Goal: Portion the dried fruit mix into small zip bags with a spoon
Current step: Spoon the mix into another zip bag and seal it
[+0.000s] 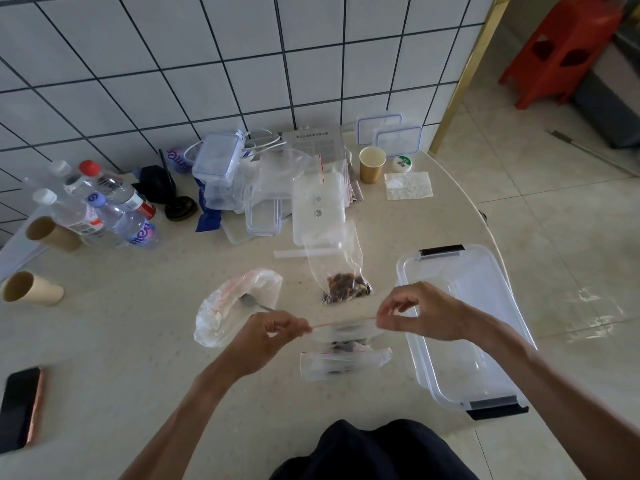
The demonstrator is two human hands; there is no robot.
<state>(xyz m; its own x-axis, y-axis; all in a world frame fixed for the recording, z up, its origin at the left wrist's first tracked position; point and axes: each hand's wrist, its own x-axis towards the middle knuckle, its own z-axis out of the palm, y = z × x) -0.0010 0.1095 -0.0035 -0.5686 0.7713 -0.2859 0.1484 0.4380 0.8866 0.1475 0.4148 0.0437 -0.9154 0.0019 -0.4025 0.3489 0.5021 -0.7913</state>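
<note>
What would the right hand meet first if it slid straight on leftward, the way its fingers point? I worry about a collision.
Probably the left hand: the right hand pinches the same zip bag at its opposite end; depth is unclear.

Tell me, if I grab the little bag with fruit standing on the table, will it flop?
Probably: the standing zip bag is thin clear plastic, so its top likely flops. Fruit fills only the bottom, so it's likely light and may tip.
</note>
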